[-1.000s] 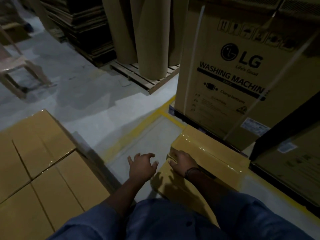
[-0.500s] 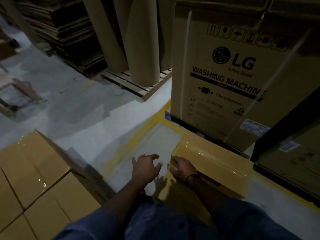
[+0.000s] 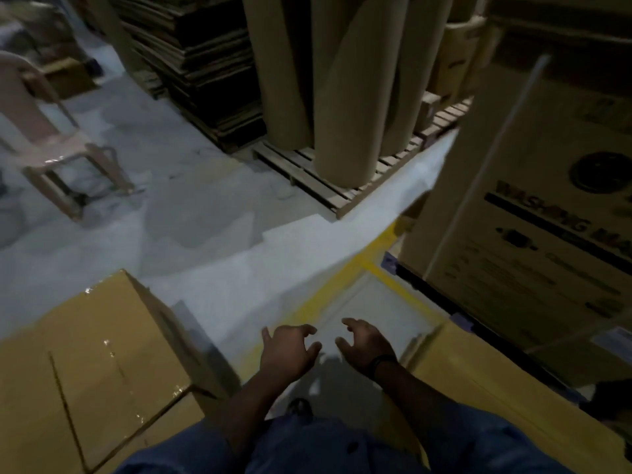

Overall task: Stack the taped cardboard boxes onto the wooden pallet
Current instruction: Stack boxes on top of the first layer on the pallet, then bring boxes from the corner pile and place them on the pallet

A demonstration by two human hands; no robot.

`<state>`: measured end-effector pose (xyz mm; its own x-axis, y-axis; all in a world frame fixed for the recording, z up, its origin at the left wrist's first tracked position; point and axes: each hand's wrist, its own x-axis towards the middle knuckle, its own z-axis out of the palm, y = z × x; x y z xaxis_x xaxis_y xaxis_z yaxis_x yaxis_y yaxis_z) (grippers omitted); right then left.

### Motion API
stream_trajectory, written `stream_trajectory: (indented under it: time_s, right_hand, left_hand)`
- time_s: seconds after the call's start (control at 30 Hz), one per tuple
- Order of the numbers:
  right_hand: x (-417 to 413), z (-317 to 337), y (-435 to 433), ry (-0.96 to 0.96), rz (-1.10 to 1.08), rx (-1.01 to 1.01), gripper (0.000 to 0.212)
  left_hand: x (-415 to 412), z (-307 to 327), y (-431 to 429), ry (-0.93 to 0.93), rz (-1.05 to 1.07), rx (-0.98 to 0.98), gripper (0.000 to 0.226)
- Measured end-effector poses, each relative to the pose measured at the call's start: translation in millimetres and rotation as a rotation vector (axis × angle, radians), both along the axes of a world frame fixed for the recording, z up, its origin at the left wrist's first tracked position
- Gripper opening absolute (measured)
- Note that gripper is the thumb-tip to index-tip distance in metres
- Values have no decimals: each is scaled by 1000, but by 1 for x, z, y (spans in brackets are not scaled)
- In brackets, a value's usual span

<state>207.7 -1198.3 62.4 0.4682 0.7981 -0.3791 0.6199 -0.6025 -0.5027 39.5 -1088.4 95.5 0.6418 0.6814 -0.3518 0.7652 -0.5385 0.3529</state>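
Beside fingers (image 3: 355,326) of right hand (image 3: 369,347), taped box (image 3: 496,391)

To my far left a pale plastic chair (image 3: 51,138) stands on the grey concrete floor (image 3: 171,234). Ahead of me a dark stack of flattened cardboard (image 3: 205,63) sits beside tall upright brown paper rolls (image 3: 342,97). At my right a big washing machine carton (image 3: 530,217), bound by a white strap (image 3: 496,148), stands just behind a yellow floor line (image 3: 328,289).
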Motion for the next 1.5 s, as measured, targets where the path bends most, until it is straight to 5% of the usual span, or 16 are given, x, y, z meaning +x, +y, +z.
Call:
stream_trajectory:
  time_s: [0.27,0.6,0.97,1.2,1.5]
  right_hand:
    - [-50,20,228,-40,282,81,62]
    - [-120,20,414,-14,655,70,62]
    - [-190,55,698,-88,1297,102,65]
    - [-271,95,879,-7,1392,209,59]
    - [-438,76,1020,22,1772,246,62]
  left_hand:
    - [-85,0,185,-34,319,29,56]
    - [-172,-7,280,-67,841,-59,45]
    - [-224,-2,473,-223,1407,27,38]
    - [-256,14,594,-361,1673,156,40]
    - [-352,-9,721,-380,1921,245,53]
